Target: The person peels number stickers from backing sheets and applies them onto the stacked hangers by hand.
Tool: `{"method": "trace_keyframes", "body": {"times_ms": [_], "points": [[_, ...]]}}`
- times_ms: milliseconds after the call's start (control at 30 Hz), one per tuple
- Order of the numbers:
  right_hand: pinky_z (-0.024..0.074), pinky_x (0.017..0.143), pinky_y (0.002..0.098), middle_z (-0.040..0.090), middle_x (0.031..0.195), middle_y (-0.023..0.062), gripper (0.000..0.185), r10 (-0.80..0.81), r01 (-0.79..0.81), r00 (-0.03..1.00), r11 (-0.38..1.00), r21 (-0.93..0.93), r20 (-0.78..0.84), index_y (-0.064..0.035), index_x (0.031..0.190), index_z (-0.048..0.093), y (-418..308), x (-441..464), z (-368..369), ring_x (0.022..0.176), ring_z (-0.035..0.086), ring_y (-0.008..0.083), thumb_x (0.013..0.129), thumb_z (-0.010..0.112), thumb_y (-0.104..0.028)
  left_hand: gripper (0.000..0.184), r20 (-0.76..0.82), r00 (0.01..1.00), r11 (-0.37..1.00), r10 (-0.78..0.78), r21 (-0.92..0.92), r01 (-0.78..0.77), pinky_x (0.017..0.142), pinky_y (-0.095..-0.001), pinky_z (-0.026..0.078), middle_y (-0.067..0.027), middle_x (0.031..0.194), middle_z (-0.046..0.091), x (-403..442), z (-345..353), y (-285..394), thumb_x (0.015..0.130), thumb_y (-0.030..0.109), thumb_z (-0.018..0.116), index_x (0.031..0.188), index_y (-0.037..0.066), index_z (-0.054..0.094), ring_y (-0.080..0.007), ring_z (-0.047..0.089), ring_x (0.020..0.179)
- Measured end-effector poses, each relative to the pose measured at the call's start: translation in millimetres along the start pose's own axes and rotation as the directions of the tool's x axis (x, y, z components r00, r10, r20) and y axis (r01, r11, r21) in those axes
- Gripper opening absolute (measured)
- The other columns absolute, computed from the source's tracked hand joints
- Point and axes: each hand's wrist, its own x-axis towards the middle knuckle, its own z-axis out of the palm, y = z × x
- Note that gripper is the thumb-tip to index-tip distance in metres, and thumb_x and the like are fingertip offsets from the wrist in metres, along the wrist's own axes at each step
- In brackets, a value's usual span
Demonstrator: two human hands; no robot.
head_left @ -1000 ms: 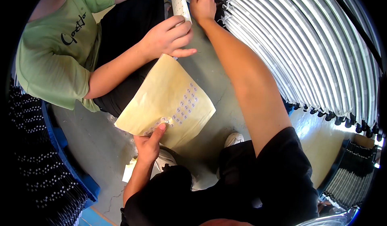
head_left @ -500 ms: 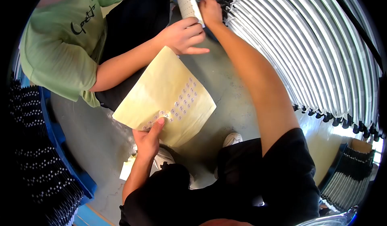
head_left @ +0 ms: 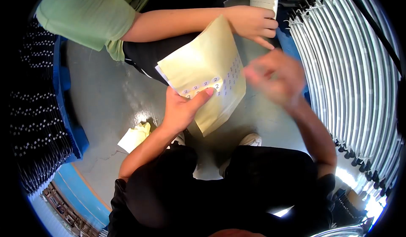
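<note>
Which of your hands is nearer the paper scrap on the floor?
Left: the left hand, holding the yellow sheet, is beyond and right of the scrap; the right hand is farther right.

- Crumpled yellowish paper [head_left: 135,137] on the floor [head_left: 99,93], below left of the grip
- White-flecked black stacks [head_left: 39,118], far left
- Blue edging [head_left: 65,93], between stacks and grip
- Green sleeve [head_left: 91,17], above left

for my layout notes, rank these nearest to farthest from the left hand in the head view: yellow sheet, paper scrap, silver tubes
1. Yellow sheet: held in the left hand.
2. Paper scrap: on the floor, to the hand's left.
3. Silver tubes: far over on the right side.
</note>
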Motion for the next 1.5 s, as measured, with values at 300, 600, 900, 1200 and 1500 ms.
{"method": "trace_keyframes", "body": {"times_ms": [300, 600, 900, 1200, 1500], "points": [[0.046, 0.047, 0.0274, 0.061, 0.074, 0.0027, 0.02, 0.08, -0.088, 0.994, 0.989, 0.115, 0.08, -0.0056, 0.086, 0.069, -22, -13, 35, 0.054, 0.059, 0.0161, 0.07, 0.079, -0.009, 0.022, 0.057, 0.994, 0.981, 0.092, 0.164, -0.1, 0.078, -0.0261, 0.051, -0.0053, 0.1, 0.07, -3, 2, 4, 0.083, -0.001, 0.071, 0.105, -0.001, 0.066, -0.0109, 0.064, 0.089], [0.0455, 0.047, 0.0275, 0.062, 0.075, 0.0029, 0.017, 0.106, -0.123, 0.991, 0.964, 0.237, 0.085, -0.0051, 0.087, 0.07, -23, -14, 34, 0.054, 0.059, 0.0162, 0.071, 0.077, -0.005, 0.024, 0.105, 0.981, 0.929, 0.16, 0.319, -0.186, 0.078, -0.028, 0.052, -0.0048, 0.096, 0.07, -4, 6, 7, 0.079, -0.002, 0.072, 0.103, 0.0, 0.067, -0.0121, 0.064, 0.087], [0.0454, 0.046, 0.0275, 0.063, 0.074, 0.0052, 0.015, 0.022, -0.042, 0.995, 0.978, 0.205, 0.098, -0.0019, 0.085, 0.069, -22, -15, 32, 0.053, 0.059, 0.0159, 0.071, 0.075, -0.002, 0.025, 0.074, 0.984, 0.947, 0.163, 0.267, -0.177, 0.079, -0.0278, 0.051, -0.0056, 0.097, 0.069, -7, 7, 7, 0.079, -0.003, 0.072, 0.103, -0.001, 0.066, -0.013, 0.064, 0.088], [0.0479, 0.053, 0.0268, 0.062, 0.072, 0.0061, 0.01, -0.347, 0.324, 0.936, 0.913, -0.246, -0.054, -0.0008, 0.078, 0.065, 10, 46, -9, 0.06, 0.06, 0.0189, 0.075, 0.073, -0.004, 0.022, -0.018, 0.998, 0.995, 0.053, 0.09, -0.051, 0.079, -0.0269, 0.05, -0.0062, 0.097, 0.069, -5, 2, 0, 0.082, 0.0, 0.073, 0.102, -0.004, 0.065, -0.0117, 0.063, 0.086], [0.05, 0.058, 0.0371, 0.065, 0.068, 0.0197, 0.012, 0.248, -0.486, 0.679, 0.857, -0.17, -0.691, -0.0004, 0.083, 0.069, 196, 97, -11, 0.06, 0.065, 0.028, 0.082, 0.064, -0.011, 0.023, -0.045, 0.998, 0.998, 0.047, 0.045, -0.045, 0.08, -0.0273, 0.05, -0.0072, 0.099, 0.07, -4, 5, -2, 0.082, 0.001, 0.073, 0.104, -0.004, 0.065, -0.0126, 0.064, 0.086]]}}
